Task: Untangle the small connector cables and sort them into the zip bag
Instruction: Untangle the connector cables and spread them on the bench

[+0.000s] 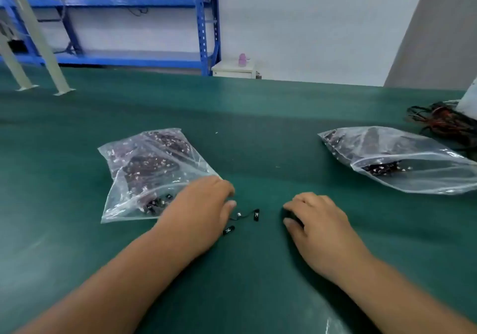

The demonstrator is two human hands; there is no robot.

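Observation:
My left hand (pixel 204 209) lies at the mouth of a clear zip bag (pixel 144 173) full of small dark connector cables. Its fingers are curled, and a short black connector cable (pixel 247 214) trails from under its thumb onto the green mat. A second black connector (pixel 228 230) lies right by the heel of that hand. My right hand (pixel 317 225) rests on the mat to the right, fingers curled over a small dark piece (pixel 293 216) that is mostly hidden. Another clear zip bag (pixel 402 160), open and holding only some cables, lies farther right.
A tangle of red and black wires (pixel 444 122) sits at the far right edge beside something white. Two pale metal legs (pixel 38 39) stand on the green mat (pixel 258 127) at the back left. Blue shelving (pixel 204 24) and a white wall are behind the table.

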